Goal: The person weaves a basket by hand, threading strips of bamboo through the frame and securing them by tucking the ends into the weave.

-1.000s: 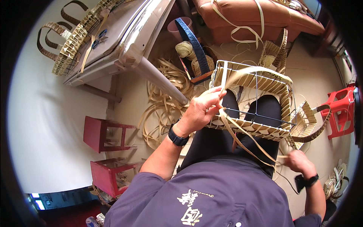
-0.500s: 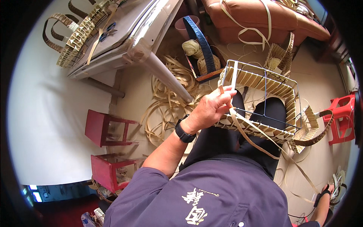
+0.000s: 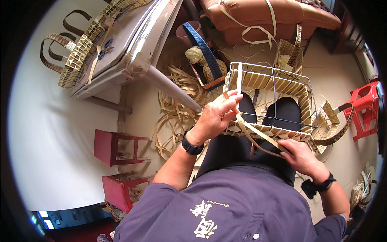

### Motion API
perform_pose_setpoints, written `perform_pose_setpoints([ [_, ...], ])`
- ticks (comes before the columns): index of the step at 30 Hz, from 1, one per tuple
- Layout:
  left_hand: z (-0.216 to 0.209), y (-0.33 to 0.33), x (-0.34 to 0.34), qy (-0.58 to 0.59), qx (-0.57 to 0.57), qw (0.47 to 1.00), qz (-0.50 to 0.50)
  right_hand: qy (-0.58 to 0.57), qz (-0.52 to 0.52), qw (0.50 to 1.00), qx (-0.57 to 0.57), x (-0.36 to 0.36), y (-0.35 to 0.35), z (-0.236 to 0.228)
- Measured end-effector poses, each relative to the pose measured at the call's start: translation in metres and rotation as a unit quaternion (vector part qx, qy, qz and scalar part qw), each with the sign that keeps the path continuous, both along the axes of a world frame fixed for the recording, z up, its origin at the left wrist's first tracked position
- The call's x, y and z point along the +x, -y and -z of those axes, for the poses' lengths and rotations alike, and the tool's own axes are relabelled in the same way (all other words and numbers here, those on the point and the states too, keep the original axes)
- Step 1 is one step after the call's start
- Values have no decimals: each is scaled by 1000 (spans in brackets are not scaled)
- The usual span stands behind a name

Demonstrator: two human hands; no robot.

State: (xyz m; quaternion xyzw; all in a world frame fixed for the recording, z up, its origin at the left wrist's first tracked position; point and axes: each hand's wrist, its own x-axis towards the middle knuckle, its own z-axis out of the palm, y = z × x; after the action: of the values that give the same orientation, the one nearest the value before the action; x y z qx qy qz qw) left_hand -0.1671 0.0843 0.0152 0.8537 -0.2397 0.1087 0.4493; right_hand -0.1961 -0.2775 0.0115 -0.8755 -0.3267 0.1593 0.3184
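A half-woven basket (image 3: 289, 89), a wire frame with beige strips wrapped about its walls, rests on my lap. My left hand (image 3: 216, 117) is closed at the basket's near left corner, pinching a flat beige weaving strip (image 3: 258, 131) there. From that corner the strip runs down to the right. My right hand (image 3: 301, 158), below the basket's near wall, has its fingers closed on the same strip. A pale length of strip crosses the open wire at the basket's left end, just above my left fingers. The left fingertips partly hide where the strips meet.
A table (image 3: 133, 66) at upper left bears scissors (image 3: 105, 47) and handled baskets. Coiled strips (image 3: 173, 121) lie on the floor beside a blue-handled basket (image 3: 206, 52) of twine. Red stools (image 3: 108, 147) stand left, another (image 3: 363, 109) right. A smaller handled basket (image 3: 328, 125) sits right of my knees.
My right hand has come from the far lower right up to just below the basket, along the strip. My left hand keeps its pinch at the corner. The whole view has shifted slightly.
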Motion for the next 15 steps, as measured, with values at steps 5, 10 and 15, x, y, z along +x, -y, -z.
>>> perform_pose_setpoints([
  [5, -5, -2, -4, -30, -13, 999, -10, 37, -29, 998, -33, 14, -33, 30],
  [10, 1, -5, -4, -6, -26, 1000, 9, -33, -132, 942, -306, 23, 61, 24],
  [15, 1, 0, 5, -2, -33, 999, 38, -33, -142, 826, -544, -23, 169, 42],
])
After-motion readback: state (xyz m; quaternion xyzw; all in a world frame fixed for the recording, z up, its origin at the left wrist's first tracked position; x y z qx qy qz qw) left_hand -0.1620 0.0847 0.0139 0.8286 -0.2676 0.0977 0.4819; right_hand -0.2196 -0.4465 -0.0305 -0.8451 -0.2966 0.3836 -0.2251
